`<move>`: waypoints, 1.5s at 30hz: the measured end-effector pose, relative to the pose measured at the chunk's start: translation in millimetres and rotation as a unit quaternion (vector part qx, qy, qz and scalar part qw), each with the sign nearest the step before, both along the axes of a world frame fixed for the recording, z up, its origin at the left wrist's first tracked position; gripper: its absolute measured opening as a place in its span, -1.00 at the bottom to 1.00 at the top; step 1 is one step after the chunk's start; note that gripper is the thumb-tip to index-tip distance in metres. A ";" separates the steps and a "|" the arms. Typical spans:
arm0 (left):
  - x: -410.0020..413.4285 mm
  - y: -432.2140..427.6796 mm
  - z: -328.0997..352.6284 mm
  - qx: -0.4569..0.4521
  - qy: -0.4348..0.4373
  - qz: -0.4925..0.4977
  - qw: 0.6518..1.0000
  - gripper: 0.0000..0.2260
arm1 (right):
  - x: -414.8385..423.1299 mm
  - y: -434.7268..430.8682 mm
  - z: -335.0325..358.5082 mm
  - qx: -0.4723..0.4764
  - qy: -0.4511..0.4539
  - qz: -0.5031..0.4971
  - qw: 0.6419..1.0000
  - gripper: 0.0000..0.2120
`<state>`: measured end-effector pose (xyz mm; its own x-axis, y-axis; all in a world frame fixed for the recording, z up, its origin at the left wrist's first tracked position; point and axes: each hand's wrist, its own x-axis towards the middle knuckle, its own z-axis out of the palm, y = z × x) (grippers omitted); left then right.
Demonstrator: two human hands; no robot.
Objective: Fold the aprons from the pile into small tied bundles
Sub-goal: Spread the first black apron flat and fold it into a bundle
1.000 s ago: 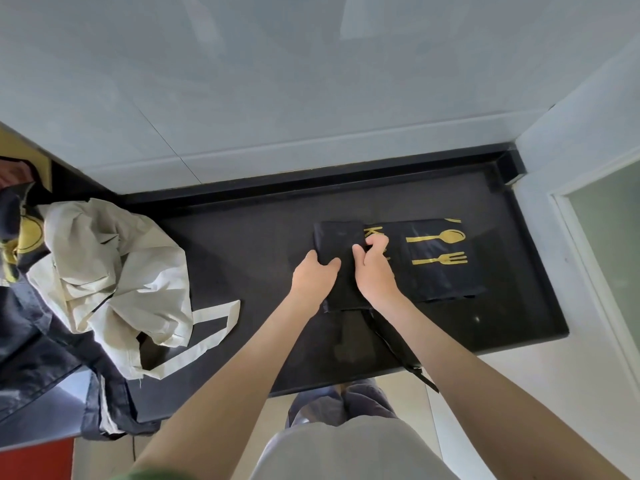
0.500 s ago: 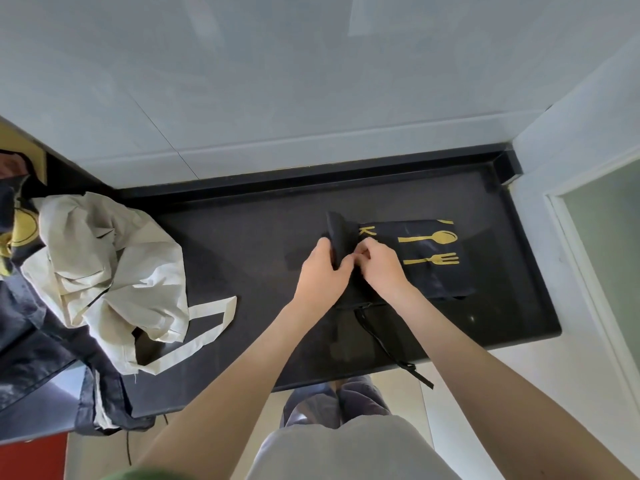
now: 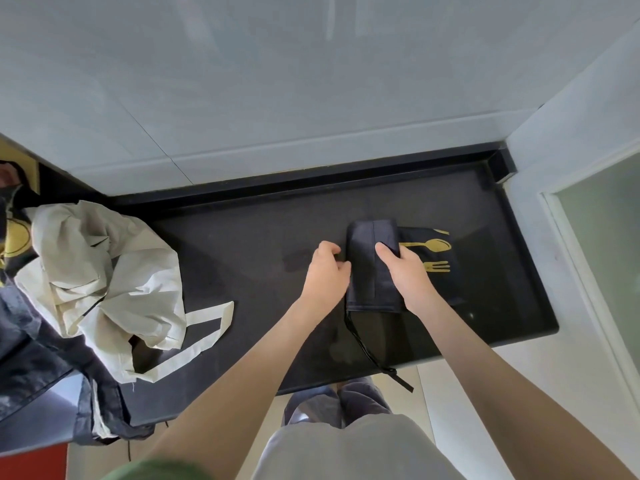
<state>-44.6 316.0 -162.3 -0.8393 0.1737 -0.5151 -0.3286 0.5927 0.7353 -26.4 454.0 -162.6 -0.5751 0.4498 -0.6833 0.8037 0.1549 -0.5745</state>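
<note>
the black apron (image 3: 372, 271) lay on the right half of the dark counter (image 3: 242, 244), folded into a narrow band with one flap doubled over toward the right. my right hand (image 3: 408, 277) gripped that flap, thumb on top of the cloth and the other fingers curled around its right edge, just over the gold spoon and fork print (image 3: 434, 254) that showed on the layer beneath. my left hand (image 3: 327, 271) sat against the left edge of the fold with its fingers curled in; whether it pinched any cloth or only touched the edge i could not tell. a thin black strap (image 3: 363, 344) ran from the near corner of the fold across the counter and hung over the front edge. well apart, at the left end of the counter, the cream apron (image 3: 104, 282) was heaped in a crumpled pile, one of its broad ties (image 3: 211, 327) looped out flat on the stone. under and beside that heap lay a dark cloth (image 3: 31, 358), partly draped off the counter's edge.
</note>
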 end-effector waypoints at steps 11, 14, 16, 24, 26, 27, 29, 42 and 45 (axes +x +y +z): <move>-7.2 6.0 10.2 0.229 -0.247 0.119 0.934 -0.47 | 5.4 -0.5 12.7 0.035 0.114 -0.117 0.986 -0.59; -10.4 -7.3 15.3 0.372 -0.318 0.198 0.849 -0.38 | -4.0 -9.0 33.9 -0.221 -0.011 0.149 0.964 -0.49; -10.8 -12.4 13.8 0.300 -0.275 0.223 0.886 -0.45 | -5.4 -8.8 31.7 -0.185 -0.014 0.232 0.955 -0.59; 4.0 -32.4 -13.6 -0.209 0.294 -0.275 0.891 -0.30 | 25.1 -5.4 -4.6 0.101 0.139 0.436 0.884 -0.44; 5.0 -37.4 -22.1 -0.235 0.233 -0.409 0.851 -0.27 | 31.6 -6.3 -14.2 0.187 0.127 0.422 0.878 -0.40; 5.6 -41.5 -26.4 -0.253 0.235 -0.444 0.827 -0.22 | 35.3 -4.6 -17.6 0.217 0.113 0.407 0.880 -0.39; 6.7 -47.6 -32.7 -0.280 0.250 -0.477 0.794 -0.17 | 39.1 -1.3 -23.0 0.254 0.115 0.368 0.887 -0.42; -7.5 -34.8 -10.3 -0.165 0.107 -0.308 0.931 -0.58 | 64.9 -26.8 -19.4 0.309 0.123 0.379 0.864 -0.72; -13.8 -32.8 -0.8 -0.095 0.085 -0.269 0.955 -0.60 | 64.3 -39.6 -23.2 0.337 0.151 0.370 0.852 -0.79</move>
